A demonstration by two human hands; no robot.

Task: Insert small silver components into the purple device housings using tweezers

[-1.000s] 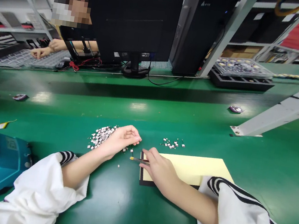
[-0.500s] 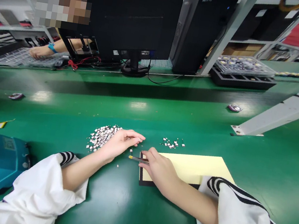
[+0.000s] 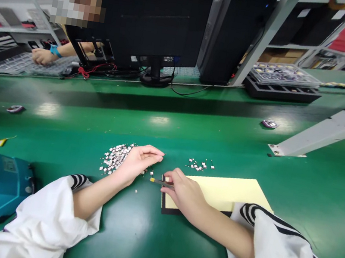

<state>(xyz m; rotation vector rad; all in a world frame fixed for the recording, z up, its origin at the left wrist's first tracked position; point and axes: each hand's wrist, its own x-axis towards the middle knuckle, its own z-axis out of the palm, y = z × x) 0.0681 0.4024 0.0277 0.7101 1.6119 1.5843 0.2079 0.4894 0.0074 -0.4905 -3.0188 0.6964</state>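
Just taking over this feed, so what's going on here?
The right hand holds a yellow-tipped tool over the left end of a yellow pad. The left hand hovers, fingers pinched, beside a pile of small white pieces; whether it holds one is unclear.

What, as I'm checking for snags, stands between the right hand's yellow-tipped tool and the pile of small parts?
The left hand stands between the tool and the pile, hiding some of the pile's right side.

From my view, a green tabletop (image 3: 138,241) stretches outward, reflecting overhead light; grey shelving (image 3: 37,11) stands at eleven o'clock, a pale slanted post (image 3: 330,123) at two.
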